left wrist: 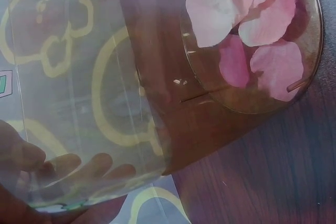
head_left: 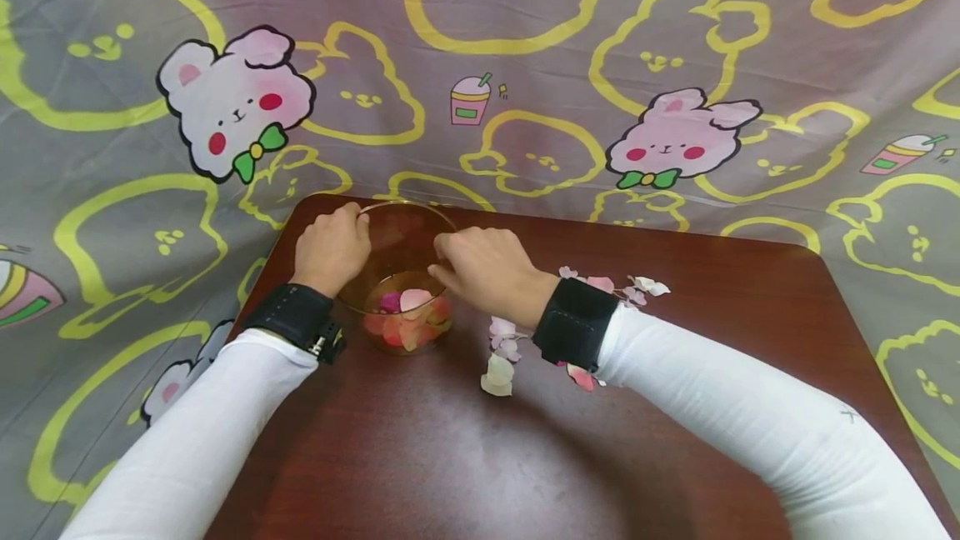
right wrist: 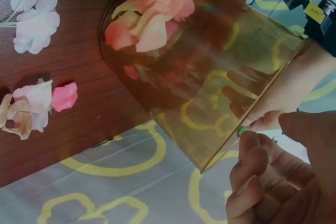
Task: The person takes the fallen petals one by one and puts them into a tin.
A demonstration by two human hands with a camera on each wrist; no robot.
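Note:
A clear amber glass vase (head_left: pixel 390 244) leans toward me on the brown table, with pink, peach and magenta petals (head_left: pixel 412 325) heaped at its bottom. My left hand (head_left: pixel 333 250) grips the left side of its rim. Through the glass, that hand's fingers (left wrist: pixel 92 166) show along the outer wall. The right hand (head_left: pixel 483 265) is at the right side of the vase's mouth. In the right wrist view its fingers (right wrist: pixel 252 163) are bent close to the rim. Whether they pinch the rim or some small thing is not shown.
Loose pale pink blossoms (head_left: pixel 504 338), a cream petal (head_left: pixel 497 377) and white petals (head_left: pixel 651 285) lie on the table (head_left: pixel 420 457) right of the vase, partly beneath the right forearm. A grey cloth (head_left: pixel 525 65) with yellow bear outlines hangs behind and at the sides.

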